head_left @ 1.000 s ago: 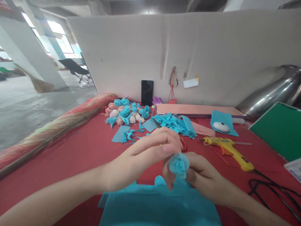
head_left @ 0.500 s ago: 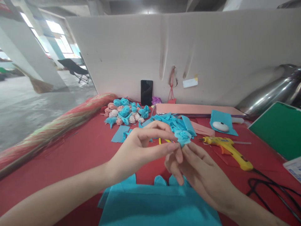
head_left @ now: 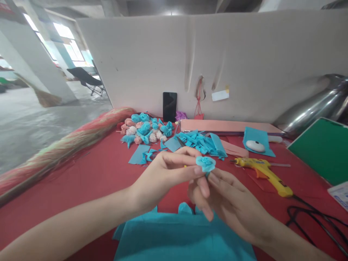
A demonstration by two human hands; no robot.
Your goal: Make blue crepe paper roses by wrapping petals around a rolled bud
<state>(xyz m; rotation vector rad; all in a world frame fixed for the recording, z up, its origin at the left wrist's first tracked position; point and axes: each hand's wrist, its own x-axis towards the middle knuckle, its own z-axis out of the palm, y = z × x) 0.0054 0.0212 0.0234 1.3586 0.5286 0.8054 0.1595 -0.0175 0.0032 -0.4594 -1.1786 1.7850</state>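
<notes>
We hold the flower [head_left: 206, 164] above the table's middle: our left hand [head_left: 164, 169] pinches its petals, our right hand [head_left: 233, 201] grips its base. Squeezing left too hard could tear thin petals; a slack right grip could drop it onto the near sheet [head_left: 185, 237].

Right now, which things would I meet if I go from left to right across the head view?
Broom, folding chair, pile of flowers, held blue flower, yellow glue gun, green board.
</notes>
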